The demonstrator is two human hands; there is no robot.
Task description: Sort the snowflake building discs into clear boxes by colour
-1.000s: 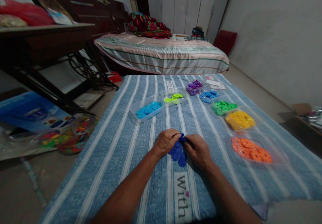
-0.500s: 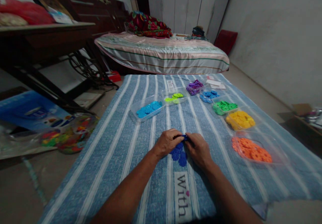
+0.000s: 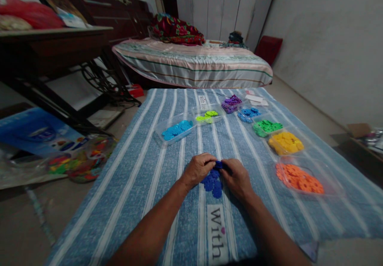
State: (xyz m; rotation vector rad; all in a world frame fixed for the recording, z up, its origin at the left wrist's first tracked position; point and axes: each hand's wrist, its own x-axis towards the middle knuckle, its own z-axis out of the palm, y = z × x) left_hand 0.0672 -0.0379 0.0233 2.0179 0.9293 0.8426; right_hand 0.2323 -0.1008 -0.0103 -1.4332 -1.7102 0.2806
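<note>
Near the front middle of the striped cloth [image 3: 167,202], my left hand [image 3: 200,168] and my right hand [image 3: 237,176] meet, fingers pinched from either side on dark blue notched plastic discs [image 3: 219,164]. How many discs are between the fingertips I cannot tell. Just below the hands, a small cluster of the same dark blue discs [image 3: 214,185] hangs or lies close to the cloth; whether it is joined to the held ones is unclear. My fingers partly cover its upper edge.
Clear plastic boxes of discs stand around: light blue [image 3: 178,129], lime [image 3: 207,116], purple [image 3: 231,103], mid blue [image 3: 249,114], green [image 3: 267,126], yellow [image 3: 286,142] and orange [image 3: 299,178]. White cards [image 3: 255,99] lie at the back right. A bed [image 3: 194,66] stands beyond the table.
The dark blue disc between my fingers has tilted and shows more of its face. My hands have shifted only slightly; the boxes stay where they were.
</note>
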